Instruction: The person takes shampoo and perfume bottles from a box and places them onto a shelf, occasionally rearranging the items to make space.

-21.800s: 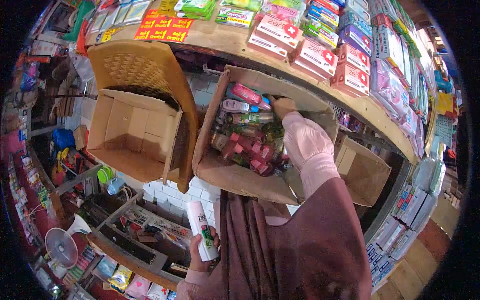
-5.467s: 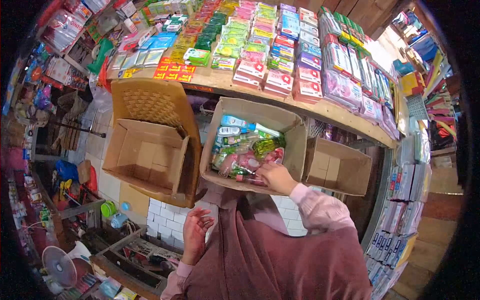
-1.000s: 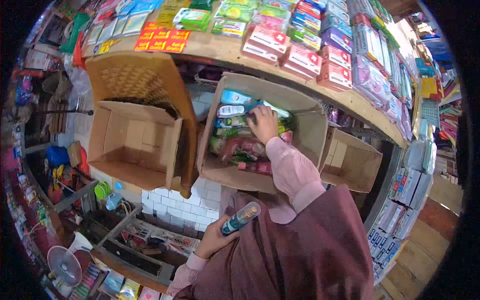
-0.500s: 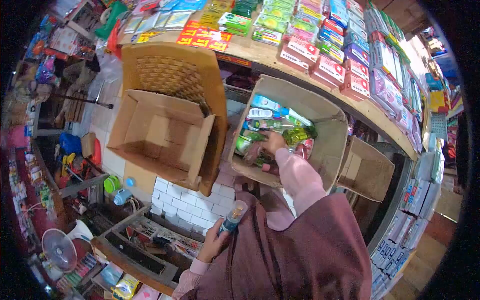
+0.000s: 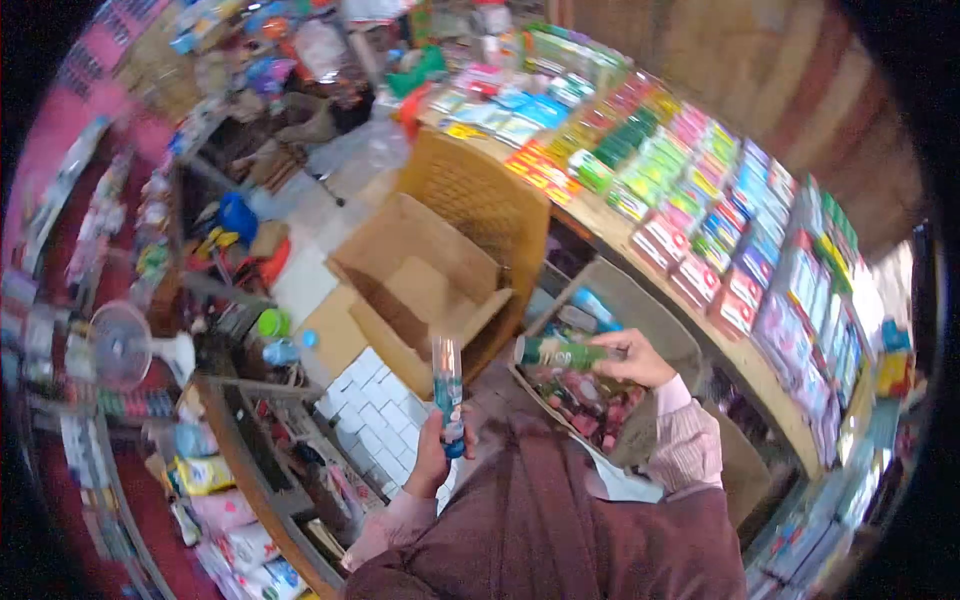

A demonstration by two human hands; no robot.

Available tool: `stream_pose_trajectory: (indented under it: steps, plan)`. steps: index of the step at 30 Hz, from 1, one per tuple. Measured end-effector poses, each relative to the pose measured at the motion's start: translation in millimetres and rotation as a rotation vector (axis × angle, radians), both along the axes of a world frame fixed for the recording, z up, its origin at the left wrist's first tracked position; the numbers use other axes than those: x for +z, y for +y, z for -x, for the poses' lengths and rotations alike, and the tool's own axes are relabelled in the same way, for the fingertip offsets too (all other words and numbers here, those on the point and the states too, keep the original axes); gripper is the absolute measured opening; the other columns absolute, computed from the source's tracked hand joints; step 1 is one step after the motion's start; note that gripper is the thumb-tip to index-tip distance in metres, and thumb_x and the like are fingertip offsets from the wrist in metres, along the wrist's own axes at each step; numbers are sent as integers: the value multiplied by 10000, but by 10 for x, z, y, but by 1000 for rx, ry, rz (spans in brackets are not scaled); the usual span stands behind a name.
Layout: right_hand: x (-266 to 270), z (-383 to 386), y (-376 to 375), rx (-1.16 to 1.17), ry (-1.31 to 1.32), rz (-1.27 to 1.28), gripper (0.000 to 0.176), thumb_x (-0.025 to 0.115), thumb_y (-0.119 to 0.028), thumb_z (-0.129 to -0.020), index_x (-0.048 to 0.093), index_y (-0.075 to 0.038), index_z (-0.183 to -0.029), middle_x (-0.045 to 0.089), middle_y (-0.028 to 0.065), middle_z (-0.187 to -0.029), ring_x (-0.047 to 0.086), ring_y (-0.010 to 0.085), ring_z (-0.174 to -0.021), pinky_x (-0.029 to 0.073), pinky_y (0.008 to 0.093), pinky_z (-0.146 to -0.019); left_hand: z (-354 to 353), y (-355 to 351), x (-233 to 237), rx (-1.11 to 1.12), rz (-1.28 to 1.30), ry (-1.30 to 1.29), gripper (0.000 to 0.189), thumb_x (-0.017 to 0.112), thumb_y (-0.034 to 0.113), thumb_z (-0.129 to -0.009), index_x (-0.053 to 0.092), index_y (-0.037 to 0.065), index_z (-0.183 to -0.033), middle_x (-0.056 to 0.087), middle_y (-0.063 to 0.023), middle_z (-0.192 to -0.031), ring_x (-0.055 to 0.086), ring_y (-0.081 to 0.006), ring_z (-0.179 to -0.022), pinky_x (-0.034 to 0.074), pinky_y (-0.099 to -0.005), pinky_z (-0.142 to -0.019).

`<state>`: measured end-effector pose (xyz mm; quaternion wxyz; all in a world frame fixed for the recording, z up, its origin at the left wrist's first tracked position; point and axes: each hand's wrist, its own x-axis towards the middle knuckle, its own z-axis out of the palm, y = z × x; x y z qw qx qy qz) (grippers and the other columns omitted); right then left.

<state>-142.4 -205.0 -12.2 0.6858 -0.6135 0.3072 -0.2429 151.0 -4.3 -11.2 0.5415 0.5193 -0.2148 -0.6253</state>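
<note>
My left hand (image 5: 434, 452) is wrapped round a blue bottle (image 5: 449, 400) with a clear top, upright in front of my body. My right hand (image 5: 636, 360) grips one end of a green bottle (image 5: 562, 353), which lies roughly level above a cardboard box (image 5: 655, 315). Inside that box are several bottles and packets, among them a blue tube (image 5: 597, 309) and pink and red items (image 5: 590, 400) below the green bottle. Motion blur hides the labels.
An open cardboard box (image 5: 400, 230) rests on a brown woven-back chair (image 5: 470, 190) left of the filled box. Behind runs a wooden counter (image 5: 600, 220) stacked with soap packs and sachets. A white fan (image 5: 120, 345) stands at the left, near a shelf (image 5: 250, 450).
My right hand has come up out of the box with the green bottle. My left hand still holds the blue bottle, now more upright. The view has turned, shifting the surroundings.
</note>
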Motion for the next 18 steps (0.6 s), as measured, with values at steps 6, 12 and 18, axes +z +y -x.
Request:
stream_pose_trajectory:
  steps: [6,12,18]
  plan:
    - [897,-921,-88,484,17,449,363,738,-181,-704,659,-55,-1035,640,101,-875,611,184,-805,465,304,-742,-55,286,484,233,217,-192,508,463,481,-914,460,17,-1118,590,-114,-900,618,-205,-719,464,-246,-467]
    - [1652,-1880,282,817,-100,849,339,746,-254,-683,659,-53,-942,580,93,-787,586,215,-745,452,334,-654,-122,990,850,502,321,-182,399,635,230,-852,445,24,-1136,610,-143,-1024,648,-241,-781,490,-252,-493]
    - [2229,-2638,1073,1128,-202,969,368,745,-263,-674,672,-58,-971,581,80,-779,586,202,-722,459,314,-645,-237,1827,950,705,379,-197,381,625,83,-832,427,54,-1156,609,-97,-891,657,-243,-729,488,-299,-537]
